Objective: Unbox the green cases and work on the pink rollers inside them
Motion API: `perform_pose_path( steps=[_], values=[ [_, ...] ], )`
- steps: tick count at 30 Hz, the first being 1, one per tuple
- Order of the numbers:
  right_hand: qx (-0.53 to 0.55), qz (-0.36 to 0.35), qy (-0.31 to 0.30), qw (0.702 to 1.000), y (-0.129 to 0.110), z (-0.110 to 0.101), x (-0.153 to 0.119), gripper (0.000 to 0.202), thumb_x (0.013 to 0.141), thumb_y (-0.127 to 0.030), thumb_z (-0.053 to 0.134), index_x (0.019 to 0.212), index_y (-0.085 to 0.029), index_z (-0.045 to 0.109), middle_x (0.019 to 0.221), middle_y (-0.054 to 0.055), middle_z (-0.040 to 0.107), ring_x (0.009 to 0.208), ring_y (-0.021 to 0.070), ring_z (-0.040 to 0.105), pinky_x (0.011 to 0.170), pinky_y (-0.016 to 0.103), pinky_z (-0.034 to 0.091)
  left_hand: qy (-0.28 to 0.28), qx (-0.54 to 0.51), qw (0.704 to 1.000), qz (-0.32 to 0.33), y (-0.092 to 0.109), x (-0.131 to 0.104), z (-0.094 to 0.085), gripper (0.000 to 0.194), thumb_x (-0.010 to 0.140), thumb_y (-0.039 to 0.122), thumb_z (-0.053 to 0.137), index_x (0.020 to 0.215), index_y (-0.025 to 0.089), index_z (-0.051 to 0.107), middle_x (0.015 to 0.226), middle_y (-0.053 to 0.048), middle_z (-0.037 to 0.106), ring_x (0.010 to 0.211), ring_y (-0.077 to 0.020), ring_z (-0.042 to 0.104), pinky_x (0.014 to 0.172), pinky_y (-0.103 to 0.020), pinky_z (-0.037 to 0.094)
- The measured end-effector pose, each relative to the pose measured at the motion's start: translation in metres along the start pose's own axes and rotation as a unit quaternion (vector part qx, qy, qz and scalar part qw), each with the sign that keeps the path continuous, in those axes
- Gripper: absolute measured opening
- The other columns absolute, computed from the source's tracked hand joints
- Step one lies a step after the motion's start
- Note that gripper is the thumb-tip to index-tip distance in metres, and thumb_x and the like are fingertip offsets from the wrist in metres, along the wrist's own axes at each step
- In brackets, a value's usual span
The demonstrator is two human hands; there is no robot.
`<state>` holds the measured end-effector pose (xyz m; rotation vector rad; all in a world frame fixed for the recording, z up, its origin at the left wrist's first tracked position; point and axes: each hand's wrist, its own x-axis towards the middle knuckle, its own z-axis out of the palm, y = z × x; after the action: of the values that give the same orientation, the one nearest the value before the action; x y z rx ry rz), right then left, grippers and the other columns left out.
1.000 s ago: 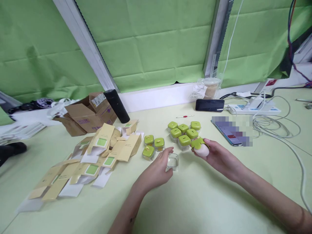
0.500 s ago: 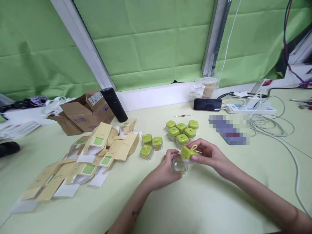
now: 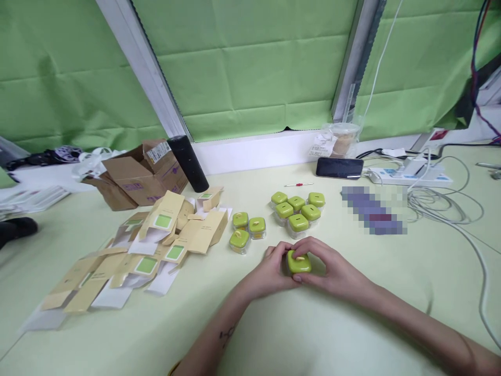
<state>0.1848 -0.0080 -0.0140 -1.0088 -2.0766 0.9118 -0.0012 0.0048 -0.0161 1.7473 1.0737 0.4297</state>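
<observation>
A small clear jar, mostly hidden, is between my hands, with its green square lid [image 3: 299, 262] seated on top. My left hand [image 3: 274, 272] is wrapped round the jar's left side. Thumb and fingers of my right hand [image 3: 326, 266] grip the lid at its edges, one finger near the small yellow loop. Just left stand three closed jars [image 3: 239, 240] whose green lids carry yellow loops. Beyond my hands is a cluster of several more jars [image 3: 298, 223], their green lids showing a dark slot and no loop.
Flattened cartons [image 3: 156, 256] spread over the table's left side. Behind them are an open cardboard box [image 3: 141, 175] and a black cylinder [image 3: 188, 163]. A red-and-white small tool [image 3: 299, 184], a phone [image 3: 339, 168], a power strip [image 3: 410, 175] and coiled cables [image 3: 438, 203] lie further back.
The green lid, held tilted above the open jar by my right hand before, now lies flat on the jar. My right hand has come down and closer to my left. The view has shifted slightly.
</observation>
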Motion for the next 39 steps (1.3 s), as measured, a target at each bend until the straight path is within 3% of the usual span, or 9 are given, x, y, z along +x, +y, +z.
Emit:
perform_pose_path(
  steps=[6,14,20,26,29,32,36,37,39],
  values=[
    [-0.009,-0.001,-0.042,0.999,0.003,-0.003,0.000,0.023,0.078,-0.024,0.066,0.095,-0.024,0.051,0.110,0.006,0.058,0.107,0.0240,0.051,0.090,0.039,0.043,-0.008,0.002,1.000,0.000,-0.003,0.000,-0.001,0.055,0.066,0.026,0.068,0.116,0.023,0.045,0.118,-0.007,0.047,0.116,-0.0255,0.042,0.097,-0.039,0.036],
    [0.025,0.006,-0.004,1.000,0.013,0.005,-0.001,0.019,0.077,-0.027,0.067,0.091,-0.024,0.055,0.113,0.007,0.053,0.112,0.0242,0.050,0.096,0.041,0.041,0.022,0.036,0.999,0.004,0.006,-0.005,0.003,0.055,0.068,0.022,0.064,0.119,0.024,0.044,0.118,-0.008,0.048,0.114,-0.0254,0.045,0.094,-0.038,0.040],
    [0.013,-0.031,0.010,0.999,-0.002,-0.004,-0.001,0.029,0.084,-0.027,0.058,0.113,-0.027,0.052,0.113,0.007,0.052,0.113,0.0235,0.049,0.098,0.041,0.041,0.035,0.139,0.989,0.027,0.019,-0.025,-0.008,0.042,0.071,0.021,0.060,0.112,0.022,0.050,0.110,-0.006,0.052,0.105,-0.0250,0.051,0.091,-0.037,0.042],
    [-0.199,-0.064,0.073,0.975,0.010,-0.029,0.019,0.031,0.086,-0.027,0.051,0.117,-0.027,0.052,0.115,0.010,0.054,0.110,0.0281,0.051,0.093,0.046,0.043,0.137,0.228,0.963,-0.038,0.001,-0.078,-0.040,0.043,0.069,0.015,0.059,0.111,0.026,0.054,0.116,-0.007,0.045,0.115,-0.0275,0.045,0.099,-0.042,0.037],
    [-0.336,-0.066,0.085,0.936,0.029,-0.029,0.031,0.041,0.084,-0.031,0.054,0.124,-0.022,0.050,0.124,0.015,0.052,0.114,0.0332,0.048,0.094,0.051,0.039,0.177,0.231,0.955,-0.063,-0.017,-0.093,-0.060,0.046,0.076,0.020,0.053,0.121,0.024,0.043,0.117,-0.009,0.047,0.115,-0.0277,0.046,0.097,-0.044,0.039],
    [-0.385,-0.072,0.093,0.915,0.041,-0.024,0.037,0.040,0.085,-0.033,0.054,0.121,-0.016,0.052,0.130,0.019,0.049,0.119,0.0357,0.045,0.097,0.054,0.033,0.227,0.248,0.936,-0.099,-0.026,-0.098,-0.071,0.050,0.076,0.024,0.051,0.123,0.019,0.034,0.121,-0.012,0.045,0.117,-0.0293,0.045,0.096,-0.047,0.040],
    [-0.354,-0.092,0.034,0.930,0.033,-0.026,0.030,0.029,0.083,-0.039,0.057,0.105,-0.020,0.058,0.117,0.016,0.059,0.108,0.0342,0.052,0.086,0.050,0.041,0.308,0.316,0.895,-0.073,-0.009,-0.097,-0.057,0.057,0.071,0.026,0.058,0.121,0.018,0.033,0.121,-0.013,0.043,0.121,-0.0347,0.039,0.099,-0.054,0.034],
    [-0.331,-0.091,0.004,0.939,0.027,-0.027,0.027,0.028,0.081,-0.040,0.059,0.102,-0.021,0.058,0.108,0.014,0.062,0.101,0.0327,0.056,0.081,0.046,0.044,0.306,0.310,0.898,-0.056,-0.001,-0.094,-0.049,0.055,0.072,0.029,0.059,0.120,0.019,0.034,0.120,-0.013,0.044,0.119,-0.0344,0.040,0.100,-0.054,0.033],
    [-0.265,-0.071,-0.044,0.961,0.016,-0.029,0.018,0.030,0.079,-0.041,0.061,0.102,-0.021,0.058,0.095,0.010,0.064,0.088,0.0285,0.059,0.072,0.040,0.047,0.248,0.251,0.935,-0.025,0.013,-0.083,-0.032,0.050,0.077,0.039,0.058,0.118,0.021,0.037,0.121,-0.013,0.045,0.117,-0.0310,0.043,0.098,-0.049,0.037]
  ],
)
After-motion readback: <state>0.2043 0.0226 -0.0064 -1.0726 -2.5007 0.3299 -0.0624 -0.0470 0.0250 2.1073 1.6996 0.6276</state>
